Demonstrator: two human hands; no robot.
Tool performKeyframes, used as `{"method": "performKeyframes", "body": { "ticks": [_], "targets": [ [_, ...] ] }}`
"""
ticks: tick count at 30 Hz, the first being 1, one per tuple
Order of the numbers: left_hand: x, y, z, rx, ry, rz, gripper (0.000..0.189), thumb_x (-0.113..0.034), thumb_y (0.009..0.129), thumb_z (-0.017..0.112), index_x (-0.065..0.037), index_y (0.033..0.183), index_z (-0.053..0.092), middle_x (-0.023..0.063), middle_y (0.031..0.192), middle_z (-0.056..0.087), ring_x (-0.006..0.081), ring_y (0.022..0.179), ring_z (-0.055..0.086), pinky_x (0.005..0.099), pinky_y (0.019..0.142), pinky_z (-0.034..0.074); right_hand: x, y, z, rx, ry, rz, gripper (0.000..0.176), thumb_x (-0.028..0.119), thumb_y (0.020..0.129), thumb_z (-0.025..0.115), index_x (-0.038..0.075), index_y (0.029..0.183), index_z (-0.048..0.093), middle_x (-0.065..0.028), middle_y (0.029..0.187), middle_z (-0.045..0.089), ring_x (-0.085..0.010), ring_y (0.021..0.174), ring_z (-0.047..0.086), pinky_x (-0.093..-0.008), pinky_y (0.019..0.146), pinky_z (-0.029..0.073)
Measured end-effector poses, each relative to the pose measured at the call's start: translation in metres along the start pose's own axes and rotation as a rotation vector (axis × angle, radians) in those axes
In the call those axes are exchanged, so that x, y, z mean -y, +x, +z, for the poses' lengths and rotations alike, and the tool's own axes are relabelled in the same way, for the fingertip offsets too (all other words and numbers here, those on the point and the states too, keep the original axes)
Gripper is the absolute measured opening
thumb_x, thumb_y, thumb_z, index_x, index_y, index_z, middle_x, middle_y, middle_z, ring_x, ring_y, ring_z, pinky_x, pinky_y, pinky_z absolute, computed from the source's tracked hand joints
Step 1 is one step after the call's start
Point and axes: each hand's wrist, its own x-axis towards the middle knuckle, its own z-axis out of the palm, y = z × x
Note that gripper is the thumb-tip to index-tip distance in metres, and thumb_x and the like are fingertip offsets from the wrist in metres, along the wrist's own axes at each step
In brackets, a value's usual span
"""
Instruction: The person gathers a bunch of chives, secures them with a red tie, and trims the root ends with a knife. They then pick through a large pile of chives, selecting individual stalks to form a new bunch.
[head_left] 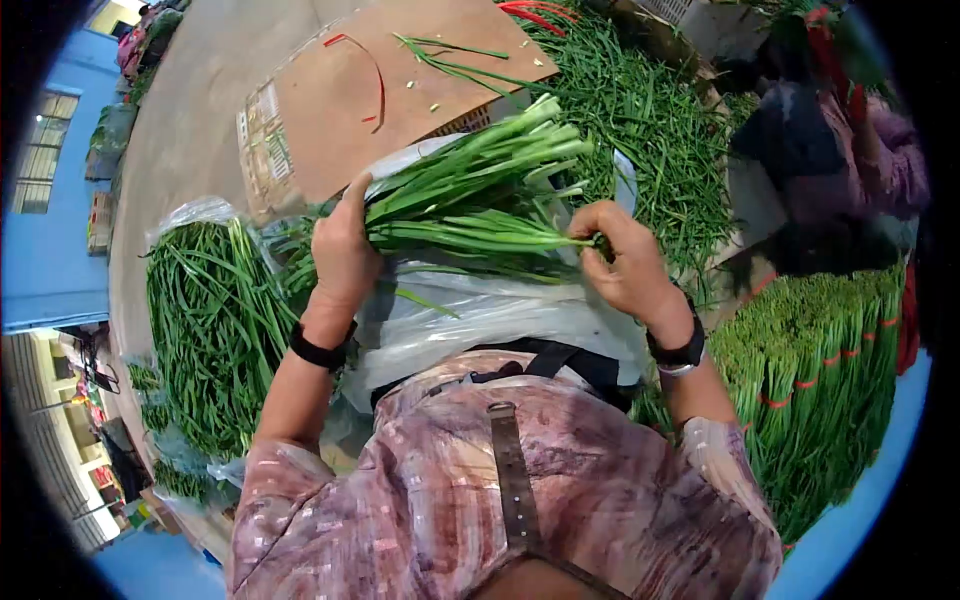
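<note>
A loose bunch of garlic chives (pixel 480 170) lies across my lap, its pale cut ends pointing up and to the right. My left hand (pixel 345 245) is closed around the leafy side of that bunch. At the other end, my right hand (pixel 625 262) pinches the tips of several stalks between thumb and fingers; its fingers partly hide them. Under the bunch, clear plastic sheeting (pixel 480 320) covers my lap. A few stray leaves lie on the plastic.
A brown board (pixel 340 100) ahead carries red bands (pixel 375 85) and loose stalks. Bagged chives (pixel 205 320) stand at left. A pile of loose green leaves (pixel 660 140) lies ahead right. Red-banded bundles of budded stalks (pixel 810 390) stand at right. Another person (pixel 880 160) sits beyond.
</note>
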Motion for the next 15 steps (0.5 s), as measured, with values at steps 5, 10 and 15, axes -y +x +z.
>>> {"method": "performKeyframes", "body": {
  "ticks": [5,10,15],
  "targets": [
    [0.001,0.002,0.000,-0.036,0.045,0.090,0.064,-0.001,0.064,0.061,-0.006,0.126,0.047,0.0120,0.100,0.062,0.0286,0.085,0.061,0.0363,0.066,0.042,0.003,0.008,-0.005,0.103,0.142,-0.021,0.012,0.008,0.074,0.057,0.002,0.084,0.056,-0.0126,0.081,0.060,-0.0248,0.073,0.059,-0.0340,0.066,0.047],
    [0.008,-0.004,0.007,-0.040,0.159,0.132,0.061,-0.001,0.066,0.059,-0.007,0.125,0.049,0.0074,0.080,0.057,0.0254,0.070,0.056,0.0345,0.061,0.038,-0.015,0.027,-0.005,0.245,0.451,0.314,0.031,0.024,0.089,0.050,0.000,0.070,0.059,-0.0062,0.063,0.059,-0.0107,0.061,0.055,-0.0286,0.059,0.045],
    [0.010,-0.005,0.008,-0.092,0.168,0.206,0.056,-0.002,0.067,0.058,-0.007,0.122,0.052,0.0059,0.074,0.054,0.0227,0.065,0.053,0.0322,0.060,0.037,-0.025,0.055,-0.001,0.458,0.599,0.613,0.024,0.018,0.092,0.045,-0.003,0.086,0.057,-0.0113,0.074,0.063,-0.0147,0.058,0.061,-0.0278,0.048,0.050]
  ]
}}
